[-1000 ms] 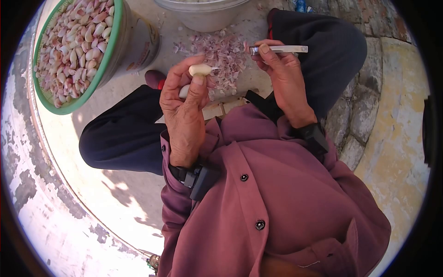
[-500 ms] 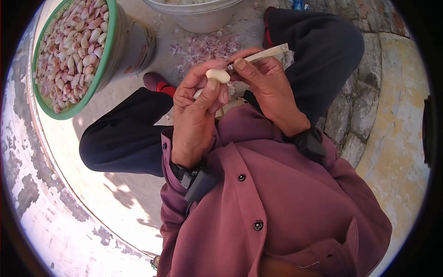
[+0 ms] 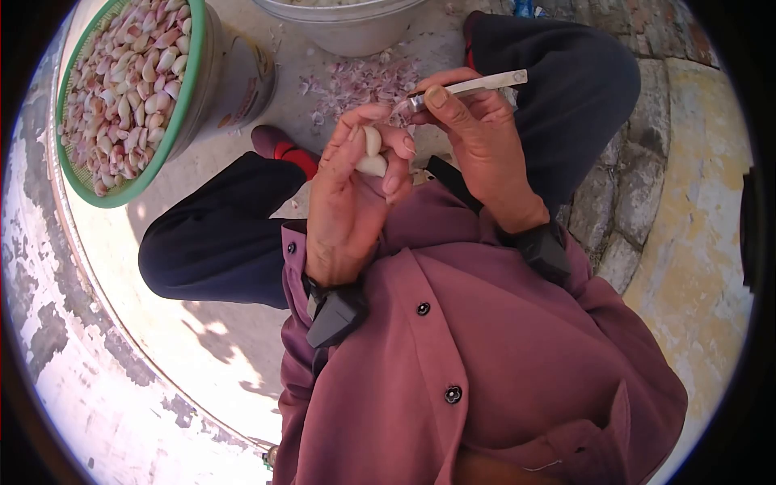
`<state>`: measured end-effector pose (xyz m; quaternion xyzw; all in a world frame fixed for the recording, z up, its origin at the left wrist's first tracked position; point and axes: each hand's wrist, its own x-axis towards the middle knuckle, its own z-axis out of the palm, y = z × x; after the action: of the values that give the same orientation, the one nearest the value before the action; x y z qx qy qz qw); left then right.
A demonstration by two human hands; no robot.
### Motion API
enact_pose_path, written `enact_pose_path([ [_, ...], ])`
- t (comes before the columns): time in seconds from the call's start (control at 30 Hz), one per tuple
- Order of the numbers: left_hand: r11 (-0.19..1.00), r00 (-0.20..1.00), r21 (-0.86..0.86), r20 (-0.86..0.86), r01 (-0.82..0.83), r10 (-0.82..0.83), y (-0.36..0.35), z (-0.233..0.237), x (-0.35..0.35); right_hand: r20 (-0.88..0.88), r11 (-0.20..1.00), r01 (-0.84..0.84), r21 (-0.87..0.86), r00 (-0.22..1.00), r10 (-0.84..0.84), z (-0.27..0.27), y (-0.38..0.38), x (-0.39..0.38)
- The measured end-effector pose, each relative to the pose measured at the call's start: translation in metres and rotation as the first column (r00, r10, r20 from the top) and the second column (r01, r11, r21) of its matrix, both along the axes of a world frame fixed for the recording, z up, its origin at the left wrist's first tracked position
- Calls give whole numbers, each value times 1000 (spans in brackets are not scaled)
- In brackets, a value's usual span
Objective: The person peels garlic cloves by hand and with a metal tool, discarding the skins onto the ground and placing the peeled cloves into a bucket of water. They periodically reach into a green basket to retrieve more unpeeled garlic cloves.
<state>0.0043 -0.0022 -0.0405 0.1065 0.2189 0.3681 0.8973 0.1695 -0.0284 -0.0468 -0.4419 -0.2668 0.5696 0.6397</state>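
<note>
White garlic cloves (image 3: 373,141), two, held in curled fingers of left hand (image 3: 343,206); right hand (image 3: 489,149), at its two o'clock, grips metal tool (image 3: 490,82). Pink skins (image 3: 364,87) on ground (image 3: 295,36), twelve o'clock; green-rimmed basket (image 3: 196,48) of unpeeled cloves, ten o'clock.

Stone blocks (image 3: 640,174): grey, rough. Left of blocks — pale ground (image 3: 186,174), sun-dappled; far left — flaking white surface (image 3: 73,356), perhaps wall. Right — yellowish surface (image 3: 699,194).
</note>
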Motion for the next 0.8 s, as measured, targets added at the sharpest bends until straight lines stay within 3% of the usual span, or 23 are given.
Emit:
enact_pose_path([
  [0.13, 996, 999, -84, 38, -20, 24, 0, -1, -3, -94, 994, 105, 2, 990, -104, 1, 6, 18],
  [0.2, 989, 996, -129, 29, -77, 82, 0, -1, -2, -88, 995, 95, 19, 992, -93, -1, 4, 29],
  [0.3, 966, 985, -198, -6, -167, 170, 2, 3, -2, -81, 998, -47, 49, 995, 51, -7, 2, 38],
  [0.33, 953, 979, -226, -32, -202, 200, 3, 4, -1, 357, 995, -86, -50, 929, 99, -8, 1, 37],
  [0.37, 953, 980, -226, -31, -200, 199, 3, 3, -1, 717, 985, -77, -157, 677, 167, -9, 0, 36],
  [0.4, 965, 983, -190, -29, -183, 180, 3, 2, -1, 529, 992, -63, -110, 841, 112, -9, 1, 31],
  [0.43, 974, 986, -153, -29, -168, 165, 3, 1, -1, 529, 992, -64, -110, 841, 113, -7, 0, 29],
  [0.5, 968, 983, -172, -4, -181, 183, 1, 0, 0, 344, 996, -71, -50, 935, 84, -4, -5, 22],
  [0.57, 966, 980, -178, 34, -186, 195, 4, 1, 5, 401, 996, -77, -45, 912, 89, -3, -4, 18],
  [0.6, 962, 978, -175, -49, -209, 204, 4, 6, 8, 453, 995, -86, -47, 886, 98, -3, -6, 16],
  [0.67, 962, 967, -131, -124, -239, 223, 13, 11, 6, 365, 1000, -12, -1, 931, 11, -5, -6, 12],
  [0.7, 983, 977, -9, -113, -183, 181, 21, 11, 3, 268, 998, 63, 25, 961, -68, -4, -3, 11],
  [0.73, 986, 984, 109, -113, -126, 138, 30, 20, 2, 294, 995, 97, 23, 951, -99, -1, -2, 12],
  [0.77, 973, 949, 139, -235, -184, 212, 37, 31, 9, 295, 995, 96, 1, 951, -92, -2, -3, 14],
  [0.8, 961, 957, 210, -188, -181, 221, 49, 39, 12, 295, 996, 93, -10, 952, -86, -2, -2, 17],
])
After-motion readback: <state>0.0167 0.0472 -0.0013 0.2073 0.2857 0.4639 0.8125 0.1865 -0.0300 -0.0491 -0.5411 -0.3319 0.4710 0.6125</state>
